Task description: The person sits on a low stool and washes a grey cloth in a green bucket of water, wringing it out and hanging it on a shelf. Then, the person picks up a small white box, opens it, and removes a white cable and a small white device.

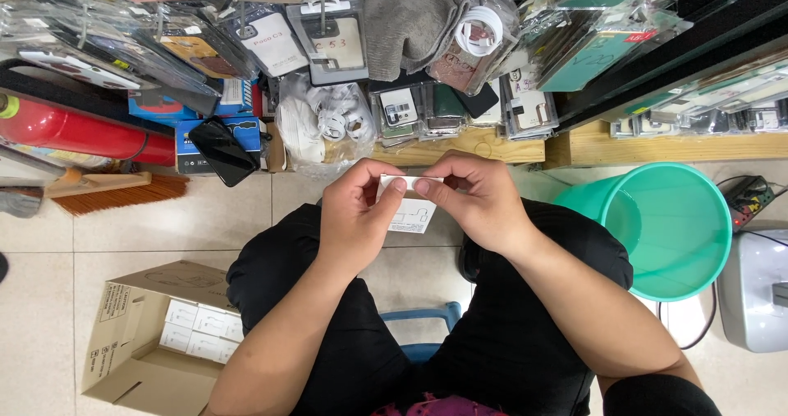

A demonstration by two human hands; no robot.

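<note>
Between both hands' fingers [386,196]: small white box [408,211], pinched.

A small box [410,211] of matt white card is seen, a bucket [669,227] of smooth green plastic, a carton [152,342] of rough brown cardboard, and floor tiles [148,227] of glossy ceramic

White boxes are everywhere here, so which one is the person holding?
The small white box pinched between the left hand and right hand above the lap. The others sit packed in the open cardboard carton on the floor.
</note>
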